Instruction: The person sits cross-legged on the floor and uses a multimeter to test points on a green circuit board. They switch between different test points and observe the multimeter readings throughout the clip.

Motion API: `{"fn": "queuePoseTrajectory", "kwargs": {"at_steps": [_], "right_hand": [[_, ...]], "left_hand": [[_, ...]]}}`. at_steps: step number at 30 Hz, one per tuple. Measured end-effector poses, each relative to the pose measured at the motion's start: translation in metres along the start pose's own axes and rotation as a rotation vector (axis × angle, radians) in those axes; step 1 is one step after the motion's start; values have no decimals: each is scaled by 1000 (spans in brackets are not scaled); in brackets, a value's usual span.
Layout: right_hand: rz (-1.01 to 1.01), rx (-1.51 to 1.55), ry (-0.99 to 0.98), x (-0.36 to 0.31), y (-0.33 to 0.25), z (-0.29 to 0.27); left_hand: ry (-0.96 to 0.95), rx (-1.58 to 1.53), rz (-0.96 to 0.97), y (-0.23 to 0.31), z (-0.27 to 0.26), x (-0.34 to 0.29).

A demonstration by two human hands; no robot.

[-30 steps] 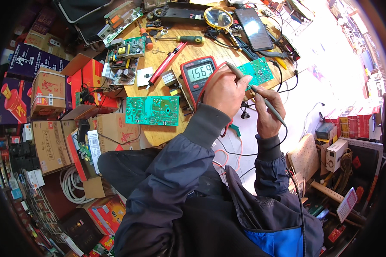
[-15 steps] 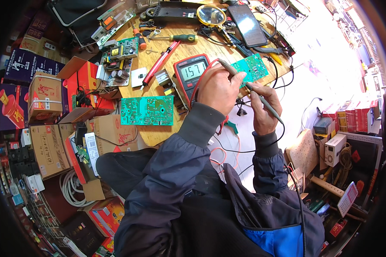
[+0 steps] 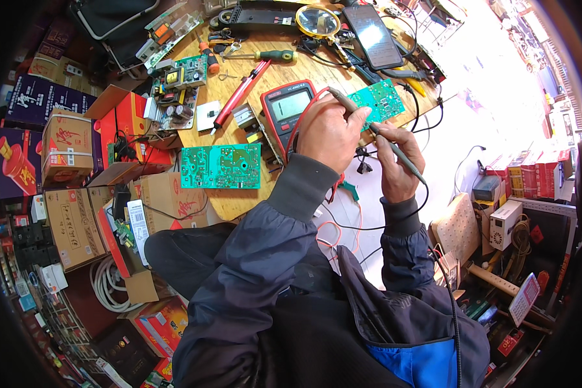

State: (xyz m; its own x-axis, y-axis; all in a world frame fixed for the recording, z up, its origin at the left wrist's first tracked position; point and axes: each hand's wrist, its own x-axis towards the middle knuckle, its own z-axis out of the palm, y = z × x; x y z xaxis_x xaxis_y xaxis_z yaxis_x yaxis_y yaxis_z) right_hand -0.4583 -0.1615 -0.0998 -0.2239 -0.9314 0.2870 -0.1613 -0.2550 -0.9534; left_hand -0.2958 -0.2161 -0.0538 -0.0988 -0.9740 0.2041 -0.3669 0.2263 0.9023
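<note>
My left hand (image 3: 332, 132) is closed on a dark test probe (image 3: 343, 99) whose red lead loops over the back of the hand. Between the fingers of my right hand (image 3: 399, 161) is a second test probe (image 3: 404, 157), trailing a black lead. Both hands are over the near edge of a green circuit board (image 3: 378, 101); the probe tips are partly hidden, so contact cannot be made out. Left of my left hand, a red multimeter (image 3: 290, 111) faces up with its display on. Another green circuit board (image 3: 220, 166) lies solder side up at the table's near left edge.
A red pen-shaped tool (image 3: 240, 95), a screwdriver (image 3: 265, 56), a magnifying glass (image 3: 317, 22) and a phone (image 3: 372, 37) lie on the wooden table (image 3: 229, 205). A populated circuit board (image 3: 178, 90) stands at its left. Cardboard boxes (image 3: 75, 226) crowd the left side.
The multimeter display has gone from several digits to a single mark at its left. My right hand's probe has shifted very slightly; both hands otherwise keep their places.
</note>
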Motion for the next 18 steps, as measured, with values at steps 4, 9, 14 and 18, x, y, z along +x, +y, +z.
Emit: {"fn": "queuePoseTrajectory", "kwargs": {"at_steps": [4, 9, 14, 18], "right_hand": [[-50, -34, -7, 1, 0, 0], [-42, -22, 2, 1, 0, 0], [-23, -23, 3, 0, 1, 0], [-9, -20, 3, 0, 1, 0]], "left_hand": [[6, -12, 40, -2, 0, 0], [4, -9, 3, -4, 2, -1], [25, -2, 46, -6, 3, 0], [8, -22, 15, -6, 3, -1]]}}
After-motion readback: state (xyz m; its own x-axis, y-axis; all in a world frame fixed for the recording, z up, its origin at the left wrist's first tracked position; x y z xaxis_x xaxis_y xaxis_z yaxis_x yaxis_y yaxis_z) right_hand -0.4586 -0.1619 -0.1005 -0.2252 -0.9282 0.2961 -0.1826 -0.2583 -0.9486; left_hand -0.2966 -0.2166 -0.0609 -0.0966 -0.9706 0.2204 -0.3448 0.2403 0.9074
